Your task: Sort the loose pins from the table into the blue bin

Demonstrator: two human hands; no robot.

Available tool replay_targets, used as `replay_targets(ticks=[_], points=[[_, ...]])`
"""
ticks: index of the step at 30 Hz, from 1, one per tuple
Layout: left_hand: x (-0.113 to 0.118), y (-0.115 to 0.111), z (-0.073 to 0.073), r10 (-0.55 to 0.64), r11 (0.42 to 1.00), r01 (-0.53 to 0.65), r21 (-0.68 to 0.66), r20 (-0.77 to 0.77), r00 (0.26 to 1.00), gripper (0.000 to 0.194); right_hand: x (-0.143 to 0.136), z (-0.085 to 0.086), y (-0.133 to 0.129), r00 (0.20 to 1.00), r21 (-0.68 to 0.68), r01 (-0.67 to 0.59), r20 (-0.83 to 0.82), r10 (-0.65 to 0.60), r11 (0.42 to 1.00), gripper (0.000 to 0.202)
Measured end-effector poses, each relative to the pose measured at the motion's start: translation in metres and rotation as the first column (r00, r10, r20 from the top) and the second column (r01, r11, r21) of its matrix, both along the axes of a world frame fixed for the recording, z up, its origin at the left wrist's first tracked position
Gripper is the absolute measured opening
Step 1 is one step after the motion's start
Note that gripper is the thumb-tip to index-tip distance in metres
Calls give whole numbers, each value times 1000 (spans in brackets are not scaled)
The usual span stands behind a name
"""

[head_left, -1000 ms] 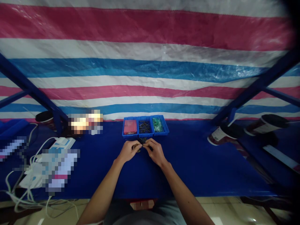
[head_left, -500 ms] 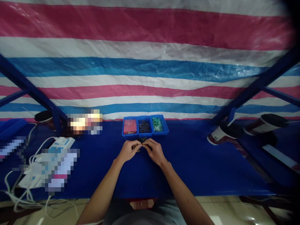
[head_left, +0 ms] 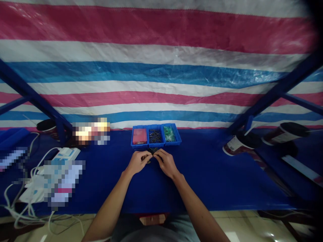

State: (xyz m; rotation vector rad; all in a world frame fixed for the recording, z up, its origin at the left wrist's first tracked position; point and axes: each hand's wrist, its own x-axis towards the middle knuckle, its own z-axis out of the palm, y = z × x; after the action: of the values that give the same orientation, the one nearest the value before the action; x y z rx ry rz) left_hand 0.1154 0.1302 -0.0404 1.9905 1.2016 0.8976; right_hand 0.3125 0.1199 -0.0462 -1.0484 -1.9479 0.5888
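Across the lower frame, blue worktop (head_left: 227, 188). At centre, row of 3 blue bins (head_left: 156, 145): pink, dark and green contents, left to right. Just below, left hand (head_left: 137, 163) and right hand (head_left: 166, 163), almost unmoved just now, suggesting steady fine work; fingertips close together, apparently pinching a small dark piece (head_left: 152, 155). Just beyond, more dark pieces (head_left: 153, 150); nearer, yellowish bits (head_left: 149, 162).

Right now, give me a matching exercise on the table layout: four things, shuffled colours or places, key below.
Things
1. left bin
2. middle bin
3. right bin
4. power strip

Matches
A. has green pieces
B. on the left part of the table
C. has pink pieces
D. has dark, thin parts

Pairs: 1-C, 2-D, 3-A, 4-B
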Motion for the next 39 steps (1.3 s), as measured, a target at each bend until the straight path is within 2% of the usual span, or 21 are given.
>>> replay_targets(ticks=[8, 13, 27, 39], points=[[0, 0, 1, 9, 1000, -9, 4, -6, 1000, 29, 0, 2, -2, 999, -25, 40, -29, -41, 999, 15], [0, 0, 2, 10, 1000, -10, 3, -6, 1000, 30, 0, 0, 0, 998, -7, 13, -62, -13, 1000, 11], [1, 0, 3, 17, 1000, -17, 6, -20, 1000, 32, 0, 3, 0, 998, -6, 12, -55, -12, 1000, 14], [-1, 1, -2, 15, 1000, -15, 15, -14, 1000, 32, 2, 2, 1, 1000, 2, 11, -12, -11, 1000, 18]])
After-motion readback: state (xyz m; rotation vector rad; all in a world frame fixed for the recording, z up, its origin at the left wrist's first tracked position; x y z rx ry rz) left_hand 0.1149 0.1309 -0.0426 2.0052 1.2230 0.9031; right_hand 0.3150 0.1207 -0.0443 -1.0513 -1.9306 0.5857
